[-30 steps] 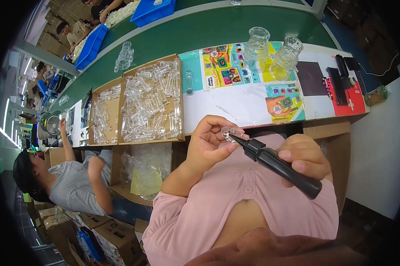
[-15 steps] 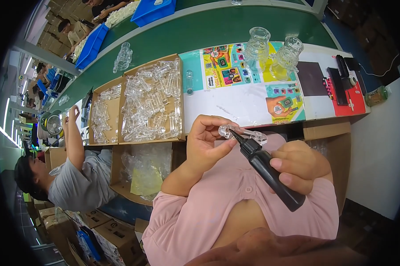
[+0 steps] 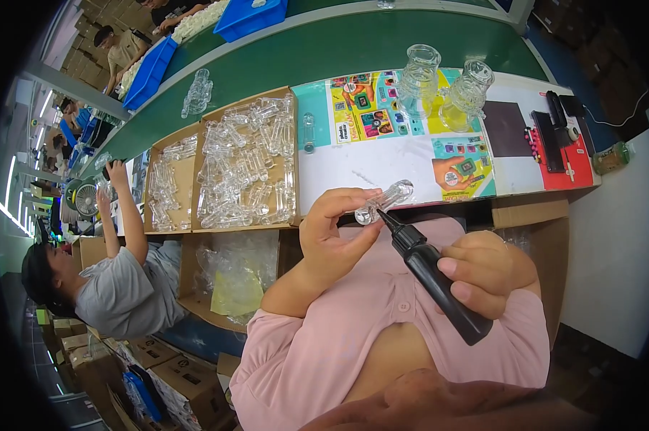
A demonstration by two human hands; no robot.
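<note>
Between the thumb and fingers of my left hand (image 3: 337, 233) is a clear plastic piece (image 3: 394, 195), a short tube with rounded ends, tilted up to the right. My right hand (image 3: 479, 269) is wrapped round a black squeeze bottle (image 3: 450, 291) with a pointed nozzle. The nozzle tip is at the near end of the clear piece, close to my left fingertips; whether it touches cannot be made out. Left of my hands, a cardboard tray (image 3: 293, 161) holds many similar clear pieces. One more clear piece (image 3: 309, 133) stands by itself on the white board.
Two clear glass-like vessels (image 3: 419, 79) stand at the back of the printed board (image 3: 403, 161). A phone (image 3: 547, 140) and small items lie at the right. To the left, a co-worker in a grey shirt (image 3: 134, 291) sits by the bench. Blue bins (image 3: 152, 75) stand farther off.
The clear piece has turned in my left hand; its far end now points up and right instead of down and right. The bottle shifted slightly. The co-worker's arms moved.
</note>
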